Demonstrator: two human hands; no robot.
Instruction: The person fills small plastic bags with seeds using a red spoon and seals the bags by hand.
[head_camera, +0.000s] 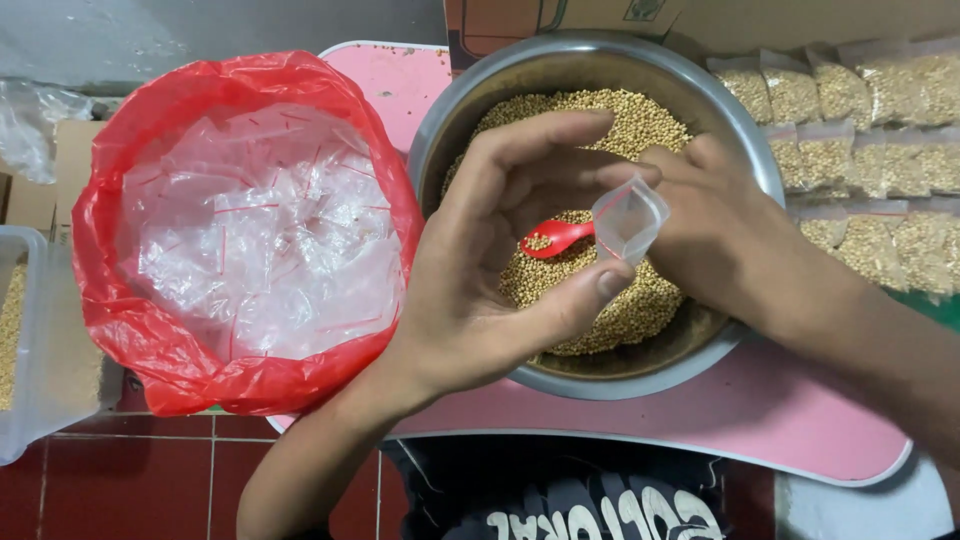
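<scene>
I see my left hand (500, 260) and right hand (720, 230) pinching a small clear zip bag (628, 218) open above the round steel bowl (600, 375) of pale, granular seeds (620, 120). A red plastic spoon (556, 238) lies on them. Free room is narrow inside the rim.

Small clear bag (627, 219), open, over seeds (640, 120)
</scene>
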